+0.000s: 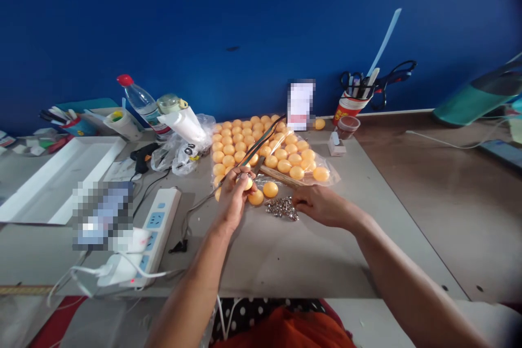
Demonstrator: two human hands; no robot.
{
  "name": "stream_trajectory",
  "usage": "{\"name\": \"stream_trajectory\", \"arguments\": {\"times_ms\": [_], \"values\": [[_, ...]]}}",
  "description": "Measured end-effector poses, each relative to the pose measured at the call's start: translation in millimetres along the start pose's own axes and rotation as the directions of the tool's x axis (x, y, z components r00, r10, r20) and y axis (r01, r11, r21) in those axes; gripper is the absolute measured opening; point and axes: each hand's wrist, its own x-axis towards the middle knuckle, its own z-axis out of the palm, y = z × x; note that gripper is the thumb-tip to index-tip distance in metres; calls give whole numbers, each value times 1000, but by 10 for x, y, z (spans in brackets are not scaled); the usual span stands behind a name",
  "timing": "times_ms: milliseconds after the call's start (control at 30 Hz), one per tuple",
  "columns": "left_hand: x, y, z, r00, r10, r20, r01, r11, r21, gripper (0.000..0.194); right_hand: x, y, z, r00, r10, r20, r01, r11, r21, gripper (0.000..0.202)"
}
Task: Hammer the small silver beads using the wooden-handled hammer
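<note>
My left hand (235, 196) is closed around a yellow-orange ball (247, 182), with the fingers curled over it. My right hand (316, 204) is at the right edge of a pile of small shiny metal pieces (282, 207), its fingers pressed together; whatever lies between the fingertips is too small to make out. Two loose balls (263, 194) rest between the hands. Behind them many similar balls (240, 147) lie in rows in a clear plastic bag. A hammer-like tool with a wooden handle (281, 175) lies across the bag's front, by my right hand.
At the left are a power strip (157, 228), a black glue gun (143, 156), a white box (77, 174) and a bottle (141, 99). Dark cables (261, 144) cross the balls. A red cup (351, 104) with tools and a green bottle (468, 100) stand at the right.
</note>
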Motion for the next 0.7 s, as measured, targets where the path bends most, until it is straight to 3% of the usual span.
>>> {"name": "stream_trajectory", "arguments": {"times_ms": [167,433,700], "values": [[17,-18,-21,1000,20,16,-20,1000,0,27,-2,5,115,998,6,-62,-19,981,-195,25],[19,-20,-25,1000,16,17,-16,1000,-2,26,-52,-55,104,991,120,-57,-130,966,-224,19],[35,-39,-37,1000,21,12,-21,1000,7,29,-62,-96,135,991,100,-86,-117,967,-227,18]]}}
